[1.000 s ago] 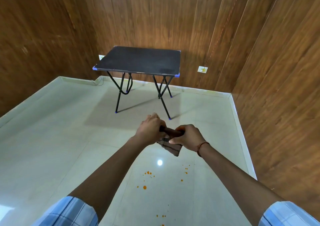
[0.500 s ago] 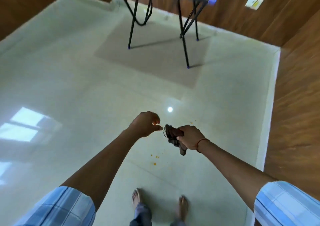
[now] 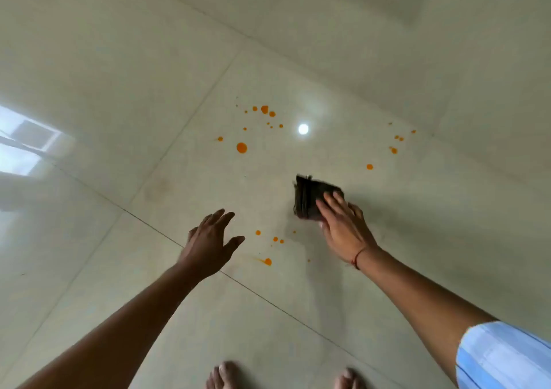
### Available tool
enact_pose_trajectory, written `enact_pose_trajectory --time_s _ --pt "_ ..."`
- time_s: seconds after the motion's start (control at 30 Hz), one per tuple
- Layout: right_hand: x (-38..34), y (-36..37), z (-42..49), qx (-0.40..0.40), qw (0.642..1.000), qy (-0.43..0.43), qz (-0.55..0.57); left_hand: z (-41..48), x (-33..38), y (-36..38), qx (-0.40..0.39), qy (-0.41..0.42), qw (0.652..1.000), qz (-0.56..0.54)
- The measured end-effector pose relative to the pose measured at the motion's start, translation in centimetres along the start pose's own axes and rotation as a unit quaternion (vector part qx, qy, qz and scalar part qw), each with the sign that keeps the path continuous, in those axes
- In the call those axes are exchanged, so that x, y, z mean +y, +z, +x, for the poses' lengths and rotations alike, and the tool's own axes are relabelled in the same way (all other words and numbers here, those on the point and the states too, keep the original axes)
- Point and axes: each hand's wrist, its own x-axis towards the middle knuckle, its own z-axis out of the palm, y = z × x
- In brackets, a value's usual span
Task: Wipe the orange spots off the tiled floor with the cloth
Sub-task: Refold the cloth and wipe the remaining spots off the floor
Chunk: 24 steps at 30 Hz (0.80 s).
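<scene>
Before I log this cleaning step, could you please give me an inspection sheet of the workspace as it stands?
Surface: glossy tiled floor, grout lines visible.
Job's things: orange spots in three clusters, not yet wiped; dark folded cloth among them.
Clutter: nothing seen.
Hands: right hand lays straight fingers on the cloth; left hand open, holding nothing.
Cables: nothing seen.
Surroundings: bare feet at the near edge; window reflection on the floor.

right sleeve (image 3: 504,356) — light blue | right wrist — red thread band (image 3: 357,257) | feet (image 3: 222,376) bare
</scene>
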Motion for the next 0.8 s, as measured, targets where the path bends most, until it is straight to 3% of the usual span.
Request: enact_pose_trajectory --time_s 0.07,0.17,0.27,0.33,0.5,0.6,0.67,0.73,0.8 --pt "1.3 6.1 1.1 -0.027 0.999 -0.03 -0.034 4.0 -2.8 4.0 0.0 0.032 0.999 0.044" --pt "2.6 8.4 3.8 0.051 0.983 -0.153 -0.083 8.1 -5.5 5.9 0.042 0.099 0.99 0.088" --pt "3.9 10.6 7.8 0.055 0.952 -0.27 -0.136 11.3 -9.0 7.2 0.089 0.166 0.968 0.167" --pt "4.6 11.9 8.6 0.07 0.957 -0.253 -0.121 11.7 -10.3 8.2 0.09 0.198 0.958 0.187" --pt "0.3 12.5 11.1 0.183 0.982 -0.021 -0.035 12.6 -11.2 8.8 0.096 0.211 0.955 0.187" --pt "-7.9 15.5 10.3 0.17 0.98 -0.099 -0.017 12.8 -12.2 7.7 0.068 0.243 0.944 0.212" --pt "-10.7 18.1 6.1 0.108 0.977 -0.177 -0.044 12.8 -13.5 6.4 0.056 0.256 0.935 0.24" --pt "-8.4 19.2 1.2 0.063 0.975 -0.204 -0.069 12.2 -14.7 5.1 0.049 0.246 0.935 0.249" --pt "-3.4 18.8 -0.5 0.077 0.98 -0.166 -0.084 11.6 -15.4 5.3 0.053 0.235 0.94 0.243"
